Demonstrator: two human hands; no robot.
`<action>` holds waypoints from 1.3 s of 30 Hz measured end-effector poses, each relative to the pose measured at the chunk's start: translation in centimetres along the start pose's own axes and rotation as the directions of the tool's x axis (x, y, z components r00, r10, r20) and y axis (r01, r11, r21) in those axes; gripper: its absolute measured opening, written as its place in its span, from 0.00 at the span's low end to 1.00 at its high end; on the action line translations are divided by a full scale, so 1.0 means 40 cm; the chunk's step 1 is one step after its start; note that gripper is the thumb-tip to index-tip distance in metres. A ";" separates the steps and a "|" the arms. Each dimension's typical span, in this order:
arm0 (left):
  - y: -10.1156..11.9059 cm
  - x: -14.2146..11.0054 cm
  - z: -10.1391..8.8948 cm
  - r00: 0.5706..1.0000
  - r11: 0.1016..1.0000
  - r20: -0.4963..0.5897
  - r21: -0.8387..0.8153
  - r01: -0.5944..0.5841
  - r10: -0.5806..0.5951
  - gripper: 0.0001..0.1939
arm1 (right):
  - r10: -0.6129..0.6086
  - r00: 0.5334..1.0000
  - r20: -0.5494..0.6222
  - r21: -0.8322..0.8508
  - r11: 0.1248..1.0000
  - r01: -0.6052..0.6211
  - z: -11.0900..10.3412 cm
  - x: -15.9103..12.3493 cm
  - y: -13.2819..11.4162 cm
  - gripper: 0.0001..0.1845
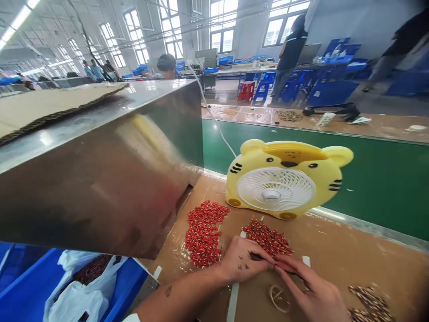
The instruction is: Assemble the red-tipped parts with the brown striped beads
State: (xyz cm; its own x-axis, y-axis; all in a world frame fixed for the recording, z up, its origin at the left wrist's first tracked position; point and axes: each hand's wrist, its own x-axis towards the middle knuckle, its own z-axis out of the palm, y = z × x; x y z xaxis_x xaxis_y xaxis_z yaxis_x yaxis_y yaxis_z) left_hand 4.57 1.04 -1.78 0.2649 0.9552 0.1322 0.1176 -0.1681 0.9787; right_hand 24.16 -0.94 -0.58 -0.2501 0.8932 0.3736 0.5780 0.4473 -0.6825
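My left hand (246, 258) and my right hand (313, 286) meet fingertip to fingertip low in the view, over the brown work surface. Both are closed in a pinch, and whatever small piece sits between the fingertips is too small to make out. Just behind them lies a pile of dark red and black small parts (268, 238). A larger heap of bright red small parts (205, 235) spreads to the left of it. To the right of my right hand are small black-and-gold parts (370, 304). A pale ring (279, 308) lies below my fingertips.
A yellow animal-faced fan (284, 154) stands behind the piles. On the left a large metal box (100, 179) carries a sheet of cardboard (50, 103). Below it, a blue bin (124, 286) holds white plastic bags (80, 299). Several people are farther back.
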 end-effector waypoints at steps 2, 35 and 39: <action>0.016 0.000 -0.003 1.000 1.000 0.010 0.020 0.005 -0.005 0.08 | -0.010 1.000 -0.003 0.016 1.000 0.010 0.002 0.005 -0.021 0.12; 0.096 0.013 -0.226 0.944 0.424 0.120 0.905 0.023 -0.306 0.13 | 0.087 0.928 0.363 0.212 0.962 -0.173 -0.075 -0.015 -0.006 0.12; 0.111 0.029 -0.221 0.927 0.378 0.192 0.924 -0.060 -0.322 0.11 | 0.055 0.921 0.386 0.204 0.968 -0.144 -0.078 -0.017 -0.013 0.09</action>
State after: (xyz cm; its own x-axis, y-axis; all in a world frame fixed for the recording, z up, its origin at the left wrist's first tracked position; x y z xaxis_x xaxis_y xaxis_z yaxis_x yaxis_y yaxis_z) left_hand -3.06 3.56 4.10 0.3913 0.8928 -0.2230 0.9128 -0.3457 0.2175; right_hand 26.44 -1.92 1.48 -0.4982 0.8647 0.0638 0.4376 0.3142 -0.8425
